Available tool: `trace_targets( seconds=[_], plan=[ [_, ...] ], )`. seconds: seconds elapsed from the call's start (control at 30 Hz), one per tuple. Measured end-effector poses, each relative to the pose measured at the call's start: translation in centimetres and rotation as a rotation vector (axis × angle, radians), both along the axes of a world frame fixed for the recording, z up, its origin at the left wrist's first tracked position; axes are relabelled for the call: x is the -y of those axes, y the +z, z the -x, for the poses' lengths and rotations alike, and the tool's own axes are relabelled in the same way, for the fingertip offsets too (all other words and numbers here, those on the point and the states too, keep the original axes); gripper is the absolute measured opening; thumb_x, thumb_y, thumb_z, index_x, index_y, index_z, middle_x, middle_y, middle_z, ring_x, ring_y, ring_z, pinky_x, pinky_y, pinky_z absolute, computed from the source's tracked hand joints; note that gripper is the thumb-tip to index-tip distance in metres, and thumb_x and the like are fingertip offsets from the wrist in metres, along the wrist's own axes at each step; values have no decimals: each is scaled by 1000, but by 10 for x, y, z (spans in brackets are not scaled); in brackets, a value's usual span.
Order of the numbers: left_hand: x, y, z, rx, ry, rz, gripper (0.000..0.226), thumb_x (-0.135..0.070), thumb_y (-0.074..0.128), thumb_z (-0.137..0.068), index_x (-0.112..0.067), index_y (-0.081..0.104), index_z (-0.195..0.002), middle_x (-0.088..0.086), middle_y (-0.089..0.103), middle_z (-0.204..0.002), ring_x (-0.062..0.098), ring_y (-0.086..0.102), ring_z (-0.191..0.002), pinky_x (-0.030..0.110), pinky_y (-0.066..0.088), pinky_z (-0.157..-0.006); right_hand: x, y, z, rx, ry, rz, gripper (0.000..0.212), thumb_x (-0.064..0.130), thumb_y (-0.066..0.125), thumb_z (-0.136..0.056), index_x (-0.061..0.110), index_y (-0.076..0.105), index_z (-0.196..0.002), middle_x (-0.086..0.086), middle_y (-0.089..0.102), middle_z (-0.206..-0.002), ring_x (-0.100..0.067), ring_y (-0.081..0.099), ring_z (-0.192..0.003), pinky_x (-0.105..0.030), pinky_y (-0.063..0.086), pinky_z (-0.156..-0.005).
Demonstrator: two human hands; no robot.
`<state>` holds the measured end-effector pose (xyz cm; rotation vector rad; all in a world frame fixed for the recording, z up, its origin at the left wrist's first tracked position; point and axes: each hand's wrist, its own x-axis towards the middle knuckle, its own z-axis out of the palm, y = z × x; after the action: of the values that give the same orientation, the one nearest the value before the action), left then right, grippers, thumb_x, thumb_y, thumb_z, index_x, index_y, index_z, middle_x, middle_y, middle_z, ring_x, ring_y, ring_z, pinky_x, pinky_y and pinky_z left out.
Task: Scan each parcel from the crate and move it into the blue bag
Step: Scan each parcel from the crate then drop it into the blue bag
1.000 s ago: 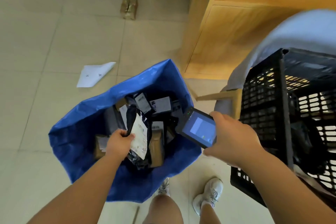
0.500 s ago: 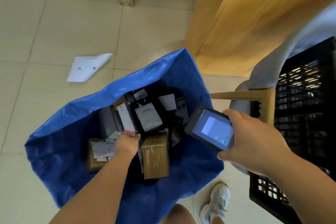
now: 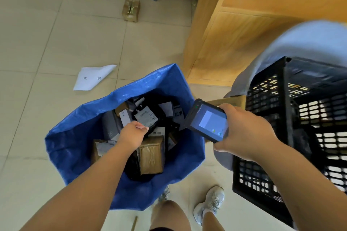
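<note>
Step in hand: as I read it, this is the drop into the blue bag point(image 3: 169, 75), and the next reach goes to the crate point(image 3: 285, 110).
Left hand: the left hand point(image 3: 131, 135) is low over the bag's mouth, with the fingers curled under and the thumb laid against the forefinger. Nothing shows in its grip.
Right hand: the right hand point(image 3: 244, 133) is wrapped round the scanner point(image 3: 208, 122), fingers along its far edge and thumb at the near corner. The screen is lit and tilted toward me.
Parcels: they lie heaped inside the bag. A black parcel with a white label point(image 3: 146, 116) sits just beyond the left knuckles, and a brown taped parcel point(image 3: 151, 155) lies beside the wrist.
Crate: black and slatted, it stands to my right, beside the bag. The slats and glare hide what is left inside.
Doing it well: I'd lift the left hand straight up so the soft rim doesn't fold in, then cross to the crate and take one parcel, label upward.
Scanner handling: I'd keep it level between bag and crate — the label can come to it, not the other way.
Watch for: loose labels snagging, and dark wrappers hiding in the crate's shadow.
Floor: a small brown box point(image 3: 131, 9) and a white sheet point(image 3: 93, 78) lie well apart from the bag. I can't tell whether they belong to the job.
</note>
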<state>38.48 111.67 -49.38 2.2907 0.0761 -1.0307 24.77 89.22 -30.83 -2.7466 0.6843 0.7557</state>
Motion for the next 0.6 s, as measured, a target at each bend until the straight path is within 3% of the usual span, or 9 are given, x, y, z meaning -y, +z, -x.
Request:
trace_targets(
  seconds=[0.17,0.33,0.6],
  plan=[
    [42,70,17,81,-46,183,14,-38,61,-88,-24,61,-91,-5,66,-96,16,63,-92,32,45,-76,28,49,48,52,-43,33,86,54,74,-58,28,30,-127,7,50,-102,-17,50,-86,-33,42,-69],
    [99,138,69,126,-118,370,9,-37,63,-86,-28,62,-89,-6,68,-93,13,66,-89,40,52,-86,71,90,126,129,-170,62,96,56,76,-57,29,26,-133,6,51,-113,-18,53,-96,-38,49,-78],
    [220,193,187,79,-389,480,7,-35,65,-86,-29,63,-88,-6,70,-92,13,66,-90,37,51,-88,151,104,265,166,-377,118,93,57,76,-57,31,27,-132,8,52,-114,-17,53,-94,-31,45,-70]
  ],
)
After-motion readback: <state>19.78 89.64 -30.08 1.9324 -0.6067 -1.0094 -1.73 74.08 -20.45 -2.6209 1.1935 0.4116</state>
